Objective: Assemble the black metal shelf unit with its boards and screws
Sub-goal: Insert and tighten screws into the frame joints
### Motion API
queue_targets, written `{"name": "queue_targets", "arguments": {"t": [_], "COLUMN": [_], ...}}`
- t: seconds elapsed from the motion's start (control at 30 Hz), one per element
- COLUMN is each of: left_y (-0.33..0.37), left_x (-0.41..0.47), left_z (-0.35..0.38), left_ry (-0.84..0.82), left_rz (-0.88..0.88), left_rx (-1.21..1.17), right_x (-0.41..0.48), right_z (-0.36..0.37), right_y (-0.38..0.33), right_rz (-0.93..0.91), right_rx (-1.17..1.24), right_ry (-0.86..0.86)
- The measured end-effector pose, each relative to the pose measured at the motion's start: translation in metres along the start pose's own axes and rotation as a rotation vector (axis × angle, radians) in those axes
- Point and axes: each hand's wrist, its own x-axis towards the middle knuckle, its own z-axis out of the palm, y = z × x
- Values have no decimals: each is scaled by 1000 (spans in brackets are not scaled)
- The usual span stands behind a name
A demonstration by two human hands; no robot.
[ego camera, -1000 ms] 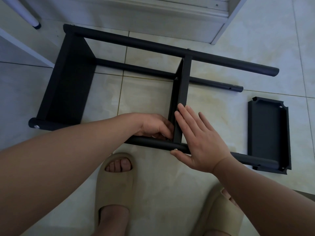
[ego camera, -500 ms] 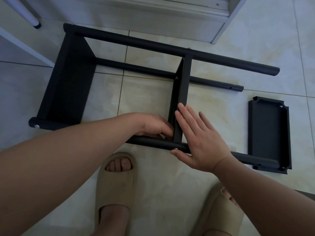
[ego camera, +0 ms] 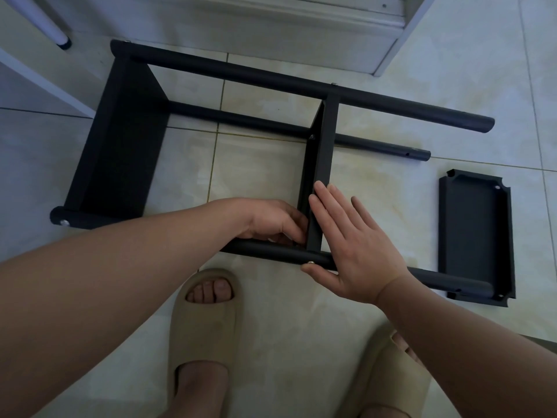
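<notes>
Pale glazed tile floor (ego camera: 286, 342) carries all items. The black metal shelf frame (ego camera: 271, 78) lies on its side across the middle of the view, its four round tubes running left to right. White painted furniture base (ego camera: 271, 22) stands behind it along the top edge. A wide black end board (ego camera: 120, 140) is fitted between the tubes at the frame's left end. A loose black tray-shaped board (ego camera: 473, 236) with notched corners lies flat on the floor at the right, and the right end of the near black tube (ego camera: 265, 251) overlaps its near end. A narrower black middle board (ego camera: 324, 146) stands on edge between the far and near tubes. The left hand (ego camera: 271, 218) sits in the corner where that middle board meets the near tube, fingers curled inward. Their tips are hidden behind the board edge, so whether they hold anything cannot be told. The right hand (ego camera: 352, 251) lies flat against the right face of the middle board with fingers straight and together, gripping nothing; its thumb touches the near tube. Two beige foam sandals, left (ego camera: 205, 321) and right (ego camera: 388, 366), stand just short of the frame. A small silver screw head (ego camera: 310, 262) shows on the near tube just beside the thumb tip. Another (ego camera: 64, 223) shows at that tube's left end.
</notes>
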Motion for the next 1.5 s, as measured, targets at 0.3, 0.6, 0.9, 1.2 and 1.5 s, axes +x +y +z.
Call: {"name": "queue_targets", "arguments": {"t": [0.3,0.6,0.9,1.2,1.5], "left_y": [0,1,3,4,5], "left_x": [3,1,-1,-2,-3], "left_z": [-1,0,0,-1,1], "left_ry": [23,34,26,7,-15], "left_rz": [-8,-16,1,2,-81], "left_rx": [-53,44,17,-24,43], "right_x": [0,1,0,1,1], "right_z": [1,3,2,2,2], "right_y": [0,1,1,1,1], "right_rz": [-5,-7,-6,-8,-7], "right_rx": [3,-2,-4,-4,-1], "right_ry": [17,11,5,10,11]}}
